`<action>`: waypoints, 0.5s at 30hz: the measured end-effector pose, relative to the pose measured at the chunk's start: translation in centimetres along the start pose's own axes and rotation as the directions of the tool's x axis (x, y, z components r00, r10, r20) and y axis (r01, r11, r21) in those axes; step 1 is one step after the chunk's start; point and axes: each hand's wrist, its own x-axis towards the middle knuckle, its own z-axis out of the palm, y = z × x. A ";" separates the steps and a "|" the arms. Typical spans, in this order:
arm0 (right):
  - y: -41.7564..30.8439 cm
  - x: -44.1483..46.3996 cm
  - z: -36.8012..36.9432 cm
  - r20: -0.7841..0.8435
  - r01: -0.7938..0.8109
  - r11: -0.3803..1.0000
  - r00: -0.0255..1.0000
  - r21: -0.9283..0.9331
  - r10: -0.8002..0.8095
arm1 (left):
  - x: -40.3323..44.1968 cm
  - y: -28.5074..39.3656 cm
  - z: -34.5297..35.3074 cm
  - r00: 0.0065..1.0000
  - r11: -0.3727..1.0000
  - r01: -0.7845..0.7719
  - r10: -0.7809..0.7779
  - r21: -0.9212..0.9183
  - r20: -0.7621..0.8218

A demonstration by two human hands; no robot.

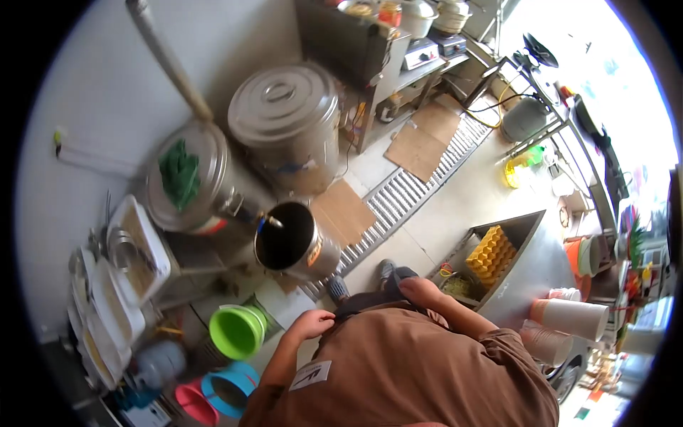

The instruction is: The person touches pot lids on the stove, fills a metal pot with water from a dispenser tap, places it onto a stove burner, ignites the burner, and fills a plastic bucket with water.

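"Where are the person's hands?"

"Both are low in front of the brown shirt (405, 363). The left hand (311, 324) is beside the hip, its fingers loosely bent, and it looks released. The right hand (421, 292) is against the dark trousers (363, 304); whether its fingers grasp anything there, one cannot tell."

"What lies nearest the left one?"

"At twelve o'clock from it, just past a shoe (338, 289), is an open metal pot (324, 260), upright on the floor, dark inside. A tap (273, 221) reaches over its mouth. The green bucket (228, 329) is at nine o'clock, with the blue bucket (246, 374) and the pink bucket (191, 400) around eight."

"And beyond the open pot?"

"A large lidded pot (306, 151) is at twelve, and at eleven a second lidded vessel (158, 192) with a green cloth (179, 173) on its lid."

"What about the right hand's side?"

"At two o'clock from it is an open metal box (525, 279) with yellow egg trays (491, 255) inside. Stacked cups (569, 318) lie on their sides at three. A gas cylinder (525, 119) is farther off at one."
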 end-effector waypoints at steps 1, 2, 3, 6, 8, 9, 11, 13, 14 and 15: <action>0.3 0.1 -0.4 0.008 -0.034 0.999 0.999 0.038 0.033 | 0.8 1.5 -0.9 0.999 0.996 0.010 -0.007 0.092 -0.038; 0.9 0.2 -0.9 0.023 -0.069 0.995 0.997 0.068 0.068 | 2.1 2.4 -1.6 0.999 0.994 0.001 0.003 0.113 -0.035; 1.6 0.6 -1.5 0.071 -0.104 0.993 0.992 0.055 0.100 | 3.2 3.5 -2.1 0.992 0.976 -0.007 0.035 0.219 -0.121; 4.5 1.4 -3.9 0.080 -0.183 0.977 0.981 0.114 0.174 | 7.4 7.5 -3.1 0.973 0.929 0.011 0.075 0.369 -0.219; 7.4 2.2 -6.0 0.045 -0.184 0.970 0.983 0.157 0.179 | 10.9 10.6 -3.2 0.969 0.873 0.071 0.053 0.482 -0.240; 9.1 2.8 -7.0 0.037 -0.211 0.963 0.978 0.170 0.207 | 12.8 12.2 -3.1 0.976 0.848 0.109 0.007 0.519 -0.216; 13.3 3.5 -8.9 0.026 -0.229 0.955 0.973 0.191 0.228 | 16.9 14.4 -2.3 0.983 0.806 0.100 0.012 0.583 -0.186; 18.0 4.4 -10.6 -0.123 -0.221 0.952 0.960 0.213 0.250 | 21.1 18.4 -1.7 0.987 0.721 0.154 -0.137 0.675 -0.079; 20.7 4.8 -12.5 -0.132 -0.214 0.951 0.960 0.222 0.246 | 23.2 20.6 -1.1 0.987 0.712 0.156 -0.136 0.684 -0.084; 22.2 4.7 -14.3 -0.111 -0.229 0.946 0.959 0.231 0.260 | 24.5 22.3 -0.2 0.995 0.730 0.100 -0.081 0.676 -0.060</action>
